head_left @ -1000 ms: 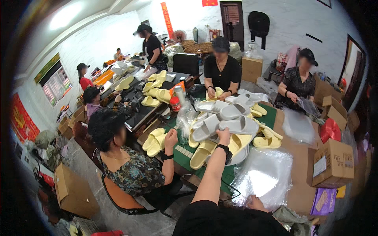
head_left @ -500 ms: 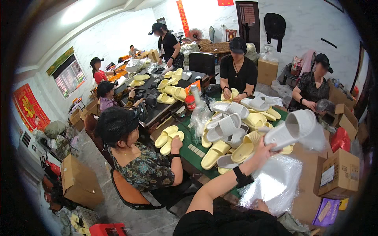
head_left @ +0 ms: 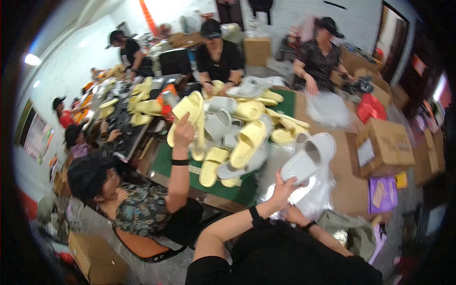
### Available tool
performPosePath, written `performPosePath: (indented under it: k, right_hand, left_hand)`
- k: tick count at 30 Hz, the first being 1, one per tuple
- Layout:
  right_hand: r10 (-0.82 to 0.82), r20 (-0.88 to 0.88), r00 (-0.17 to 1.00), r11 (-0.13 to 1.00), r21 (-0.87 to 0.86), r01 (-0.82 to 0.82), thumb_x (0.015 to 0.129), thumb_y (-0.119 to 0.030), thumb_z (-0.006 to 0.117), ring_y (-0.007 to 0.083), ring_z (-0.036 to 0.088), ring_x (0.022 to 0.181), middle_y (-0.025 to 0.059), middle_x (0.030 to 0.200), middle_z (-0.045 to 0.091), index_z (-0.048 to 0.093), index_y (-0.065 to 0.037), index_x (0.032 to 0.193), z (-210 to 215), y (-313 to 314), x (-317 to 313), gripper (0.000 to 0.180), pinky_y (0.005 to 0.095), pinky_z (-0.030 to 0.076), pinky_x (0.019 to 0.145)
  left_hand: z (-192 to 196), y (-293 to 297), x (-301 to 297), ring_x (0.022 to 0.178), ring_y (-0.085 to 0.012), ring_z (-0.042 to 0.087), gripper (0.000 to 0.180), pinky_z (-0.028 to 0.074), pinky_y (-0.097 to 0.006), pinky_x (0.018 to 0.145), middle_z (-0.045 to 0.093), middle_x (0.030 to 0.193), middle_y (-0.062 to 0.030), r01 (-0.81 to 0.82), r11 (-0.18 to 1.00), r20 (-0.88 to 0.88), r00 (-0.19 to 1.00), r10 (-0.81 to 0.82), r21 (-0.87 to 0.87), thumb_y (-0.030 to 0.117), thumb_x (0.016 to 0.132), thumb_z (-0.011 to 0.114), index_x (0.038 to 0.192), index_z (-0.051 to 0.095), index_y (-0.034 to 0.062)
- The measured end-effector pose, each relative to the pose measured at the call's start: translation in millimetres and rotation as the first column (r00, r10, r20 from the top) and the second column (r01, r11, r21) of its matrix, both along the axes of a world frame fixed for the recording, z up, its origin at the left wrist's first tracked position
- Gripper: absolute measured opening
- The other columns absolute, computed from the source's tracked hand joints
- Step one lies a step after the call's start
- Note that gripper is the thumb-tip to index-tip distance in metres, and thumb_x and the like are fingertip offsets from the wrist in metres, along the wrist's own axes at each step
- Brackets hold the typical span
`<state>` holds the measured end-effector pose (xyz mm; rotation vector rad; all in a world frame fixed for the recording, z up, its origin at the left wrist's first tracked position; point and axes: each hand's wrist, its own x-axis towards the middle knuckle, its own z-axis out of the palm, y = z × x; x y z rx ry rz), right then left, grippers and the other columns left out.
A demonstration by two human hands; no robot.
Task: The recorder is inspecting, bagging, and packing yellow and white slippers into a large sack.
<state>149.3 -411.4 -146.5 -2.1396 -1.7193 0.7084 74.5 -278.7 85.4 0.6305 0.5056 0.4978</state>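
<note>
My left hand (head_left: 282, 192) grips grey slide slippers (head_left: 301, 168) by the toe end, holding them tilted above the table's near side; they look like a pair, one partly behind the other. Under them lies a stack of clear plastic bags (head_left: 316, 192), shiny and loosely spread. My right hand (head_left: 295, 216) touches the near edge of that stack, its fingers blurred and partly lost against the plastic. Just beyond is a heap of yellow and grey slippers (head_left: 249, 140) on the green table mat (head_left: 166, 164).
At my left a seated co-worker's hand (head_left: 184, 130) is at yellow slippers (head_left: 187, 107). Two more people work across the table, one beside a clear plastic bag (head_left: 327, 110). Cardboard boxes (head_left: 384, 147), a red bag (head_left: 372, 108) and a purple package (head_left: 382, 194) are at the right.
My view has swung right and blurred. The grey slippers stay in my left hand, above the bags. The co-worker at left has brought yellow slippers up to the heap's left side.
</note>
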Motion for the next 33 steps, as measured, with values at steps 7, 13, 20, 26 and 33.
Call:
performPosePath:
  k: [7,13,20,26,33]
  right_hand:
    - [-0.046,0.075,0.996,0.912,-0.405,0.073,0.079,-0.039,0.055,0.0366,0.038,0.120,0.0196,0.133,0.036,0.031,-0.009,0.133,68,-4,5,0.066,0.0508,0.032,0.095]
    - [-0.239,-0.861,-0.448,0.461,-0.507,0.728,0.079,-0.020,0.057,0.0245,0.052,0.101,0.0105,0.114,0.050,0.031,-0.008,0.128,98,-21,47,0.057,0.0371,0.044,0.083]
    - [-0.525,-0.850,0.029,0.202,-0.092,0.975,0.073,0.002,0.058,0.0235,0.053,0.097,0.0157,0.111,0.050,0.026,0.000,0.127,92,-5,64,0.063,0.0339,0.044,0.082]
    - [-0.819,-0.427,0.383,0.216,0.389,0.896,0.073,0.001,0.057,0.0360,0.049,0.107,0.0237,0.117,0.047,0.029,-0.001,0.127,123,14,109,0.061,0.0382,0.038,0.091]
    - [-0.780,0.056,0.624,0.616,0.250,0.747,0.069,-0.002,0.059,0.0375,0.045,0.108,0.0237,0.118,0.046,0.048,-0.005,0.115,109,18,147,0.047,0.0435,0.039,0.085]
  left_hand:
    - [-132,-21,7,0.092,-0.0352,0.055,0.054,0.050,-0.039,0.080,0.041,0.114,-0.0201,0.003,0.985,-0.301,0.952,-0.055,-0.172,-0.003,0.082,0.045,0.127,0.018,0.0099]
    - [-116,-34,12,0.092,-0.0256,0.055,0.038,0.048,-0.035,0.078,0.049,0.113,-0.0140,0.226,0.958,-0.143,0.957,-0.252,-0.178,0.006,0.085,0.048,0.121,0.039,0.0074]
    - [-136,-42,-9,0.112,-0.0318,0.046,0.056,0.037,-0.044,0.092,0.046,0.123,-0.0176,0.892,0.106,-0.801,0.442,-0.404,0.439,0.038,0.074,0.065,0.122,0.045,0.0159]
    - [-159,-40,-48,0.125,-0.0523,0.014,0.050,0.018,-0.070,0.091,0.018,0.141,-0.0189,0.922,-0.306,-0.928,0.309,0.209,0.238,0.037,0.076,0.060,0.124,0.046,0.0323]
    - [-191,-37,-63,0.130,-0.0482,0.001,0.056,0.006,-0.068,0.096,0.007,0.145,-0.0182,0.880,-0.295,-0.899,0.421,0.123,0.372,0.035,0.074,0.059,0.128,0.043,0.0319]
